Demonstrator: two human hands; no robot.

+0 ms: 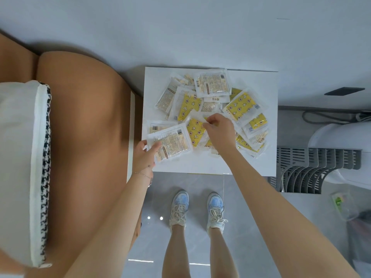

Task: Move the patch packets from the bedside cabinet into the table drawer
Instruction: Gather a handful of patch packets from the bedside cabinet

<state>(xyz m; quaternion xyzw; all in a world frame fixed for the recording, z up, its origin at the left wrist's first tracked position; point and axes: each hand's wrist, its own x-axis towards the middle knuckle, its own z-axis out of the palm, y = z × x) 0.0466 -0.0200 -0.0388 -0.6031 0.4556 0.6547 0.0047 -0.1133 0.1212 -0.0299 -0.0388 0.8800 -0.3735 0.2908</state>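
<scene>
Grey tile floor, pale wall, and a small white bedside cabinet (210,165) wedged next to a tan bed headboard (80,117), that's the whole workspace. I'm looking straight down at the cabinet top, and the patch packets (212,113) are dumped all over it in a loose overlapping pile.

My left hand (145,155) is at the near-left corner with thumb and fingers pinched on one big clear packet (170,142). My right hand (219,131) is in the middle of the pile, fingertips pressed together on the edge of a packet there. Can't really tell which one it's got, they overlap too much.

What worries me: these look like slick plastic sleeves, so I'd guess pulling one drags its neighbours along, and the ones near the right and front edges could slide off onto the floor. Grabbing a stack at once might fan out and drop too.

Packets themselves: flat, crinkly, clear wrappers, some showing a yellow print with little stars, others a beige printed label side. No drawer in view, so pretty much everything looks left to move.
</scene>
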